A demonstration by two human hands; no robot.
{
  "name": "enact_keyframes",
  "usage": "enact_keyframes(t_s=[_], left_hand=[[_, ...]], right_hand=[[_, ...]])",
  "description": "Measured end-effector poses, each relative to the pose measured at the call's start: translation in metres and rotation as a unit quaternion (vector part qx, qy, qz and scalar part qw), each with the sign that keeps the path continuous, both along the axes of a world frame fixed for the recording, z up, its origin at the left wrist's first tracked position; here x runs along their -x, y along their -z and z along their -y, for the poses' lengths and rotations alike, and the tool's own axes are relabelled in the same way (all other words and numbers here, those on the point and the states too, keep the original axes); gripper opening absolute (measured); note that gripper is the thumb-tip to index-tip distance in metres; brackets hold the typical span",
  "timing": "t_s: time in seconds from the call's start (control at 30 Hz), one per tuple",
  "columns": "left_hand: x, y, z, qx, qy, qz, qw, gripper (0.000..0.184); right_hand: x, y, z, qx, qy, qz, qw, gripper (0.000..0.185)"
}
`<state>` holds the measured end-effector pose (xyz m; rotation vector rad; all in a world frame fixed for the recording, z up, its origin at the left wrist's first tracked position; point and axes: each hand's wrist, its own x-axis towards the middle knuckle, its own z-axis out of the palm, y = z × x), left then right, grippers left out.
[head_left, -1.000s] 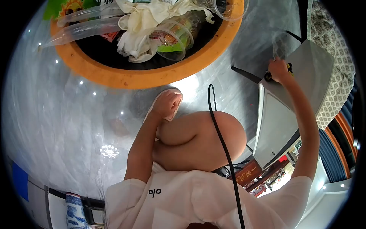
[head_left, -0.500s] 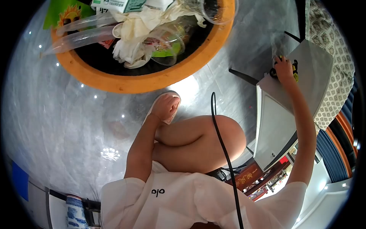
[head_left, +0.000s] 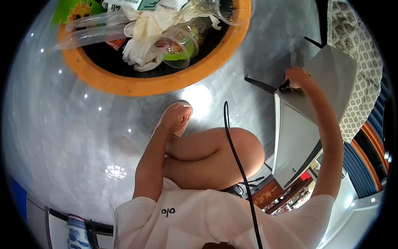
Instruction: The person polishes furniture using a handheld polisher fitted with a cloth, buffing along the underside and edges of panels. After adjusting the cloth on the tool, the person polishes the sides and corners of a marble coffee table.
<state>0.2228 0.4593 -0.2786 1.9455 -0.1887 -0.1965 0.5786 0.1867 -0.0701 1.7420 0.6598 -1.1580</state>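
Note:
My left hand (head_left: 175, 117) rests low over the pale slipper (head_left: 185, 109) on my foot, its fingers curled together with nothing seen in them. Out at the right, my right hand (head_left: 297, 77) is closed on a small black and yellow object (head_left: 285, 86) at the edge of a grey surface (head_left: 335, 66). The hand covers most of that object, so its shape is unclear. A clear, transparent item (head_left: 297, 56) shows just beyond the fingers.
An orange-rimmed bin (head_left: 141, 89) at the top holds pale gloves (head_left: 143, 54), clear plastic cups (head_left: 178, 50) and wrappers. A black cable (head_left: 238, 162) hangs in front of my bent knee. A patterned cloth (head_left: 358, 83) lies right of the grey surface.
My right hand turned over the black and yellow object and now sits slightly lower and further left. My left hand stayed over the slipper. The whole view shifted a little.

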Motion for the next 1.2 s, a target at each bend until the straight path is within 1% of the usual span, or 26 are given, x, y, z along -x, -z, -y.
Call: enact_keyframes(t_s=[0.03, 0.1, 0.13, 0.2, 0.23, 0.3, 0.37, 0.4, 0.47, 0.53, 0.57, 0.6, 0.63, 0.67, 0.73, 0.77, 0.83, 0.87, 0.9, 0.93, 0.97, 1.03, 1.07, 1.13, 1.17, 1.2], left_hand=[[0.002, -0.003, -0.001, 0.012, -0.026, 0.013, 1.0, 0.018], [0.003, -0.005, -0.004, 0.029, -0.01, -0.006, 1.0, 0.017], [0.0, -0.002, -0.004, 0.049, 0.003, -0.016, 0.999, 0.016], [-0.004, 0.0, -0.003, 0.028, 0.021, -0.035, 0.999, 0.015], [-0.002, -0.002, -0.003, 0.008, 0.043, -0.054, 0.998, 0.014], [0.001, 0.0, -0.003, 0.014, 0.028, -0.035, 0.999, 0.013], [-0.001, 0.0, -0.003, 0.022, 0.011, -0.017, 1.0, 0.013], [-0.002, -0.001, -0.002, 0.027, -0.002, -0.004, 1.0, 0.006], [-0.002, -0.002, -0.002, 0.034, -0.011, 0.01, 0.999, 0.007], [-0.003, 0.0, 0.0, 0.03, -0.027, 0.02, 0.999, 0.007], [-0.004, 0.001, -0.001, 0.031, -0.027, 0.022, 0.999, 0.007], [-0.004, 0.002, -0.003, 0.016, 0.013, -0.027, 0.999, 0.007], [-0.001, 0.001, -0.005, 0.001, 0.053, -0.077, 0.996, 0.015], [0.001, 0.001, -0.005, 0.003, 0.056, -0.078, 0.995, 0.015], [0.0, 0.003, -0.002, 0.02, 0.03, -0.039, 0.999, 0.013], [-0.001, 0.002, -0.003, 0.02, 0.036, -0.034, 0.999, 0.013], [-0.004, -0.003, -0.004, 0.022, 0.033, -0.013, 0.999, 0.01], [-0.005, -0.007, -0.003, 0.02, 0.04, -0.004, 0.999, 0.01], [-0.006, -0.011, -0.003, 0.0, 0.037, -0.001, 0.999, 0.009], [-0.009, -0.014, -0.003, -0.021, 0.035, 0.004, 0.999, 0.007], [-0.01, -0.016, -0.002, -0.025, 0.044, 0.016, 0.999, 0.007], [-0.009, -0.015, -0.003, -0.018, 0.055, 0.044, 0.997, 0.006], [-0.007, -0.01, -0.001, -0.026, 0.066, 0.059, 0.996, 0.006], [-0.013, -0.01, 0.003, -0.035, 0.088, 0.02, 0.995, 0.005], [-0.021, -0.018, 0.008, -0.034, 0.112, -0.055, 0.992, 0.007], [-0.035, -0.038, 0.012, -0.046, 0.123, -0.041, 0.99, 0.007]], right_hand=[[-0.003, 0.005, 0.004, -0.001, -0.004, -0.005, 1.0, 0.019], [-0.001, 0.012, 0.013, 0.041, -0.19, 0.06, 0.979, 0.022], [0.0, 0.014, 0.017, 0.042, -0.19, 0.06, 0.979, 0.022], [0.006, 0.013, 0.018, 0.002, -0.28, 0.02, 0.96, 0.024], [0.008, 0.008, 0.014, 0.003, -0.279, 0.016, 0.96, 0.024], [0.004, -0.003, -0.005, -0.036, -0.061, -0.081, 0.994, 0.022], [0.017, -0.011, -0.025, -0.045, -0.054, -0.105, 0.992, 0.022], [0.021, -0.013, -0.029, -0.052, -0.042, -0.13, 0.989, 0.021], [0.017, -0.004, -0.008, -0.068, -0.039, -0.12, 0.99, 0.018], [0.01, 0.008, 0.01, -0.048, -0.147, -0.022, 0.988, 0.016], [0.009, 0.011, 0.017, -0.047, -0.147, -0.021, 0.988, 0.016], [0.01, 0.011, 0.019, -0.002, -0.252, 0.006, 0.968, 0.016], [0.012, 0.009, 0.022, 0.042, -0.353, 0.03, 0.934, 0.016], [0.014, 0.002, 0.026, 0.044, -0.35, 0.028, 0.935, 0.016], [0.014, -0.034, 0.016, 0.03, -0.335, 0.126, 0.933, 0.019], [0.014, -0.053, 0.007, 0.032, -0.329, 0.131, 0.935, 0.019], [0.026, -0.097, -0.035, 0.014, -0.191, 0.184, 0.964, 0.026], [0.034, -0.114, -0.045, 0.015, -0.184, 0.193, 0.964, 0.026], [0.043, -0.132, -0.053, -0.125, -0.154, 0.215, 0.956, 0.031], [0.053, -0.146, -0.06, -0.263, -0.123, 0.234, 0.928, 0.037], [0.067, -0.158, -0.069, -0.263, -0.117, 0.248, 0.925, 0.037], [0.098, -0.178, -0.085, -0.431, 0.011, 0.311, 0.847, 0.047], [0.113, -0.187, -0.087, -0.468, 0.035, 0.321, 0.822, 0.052], [0.136, -0.201, -0.075, -0.56, 0.15, 0.322, 0.748, 0.052], [0.144, -0.202, -0.063, -0.629, 0.264, 0.303, 0.666, 0.048], [0.154, -0.201, -0.049, -0.687, 0.367, 0.272, 0.566, 0.044]])
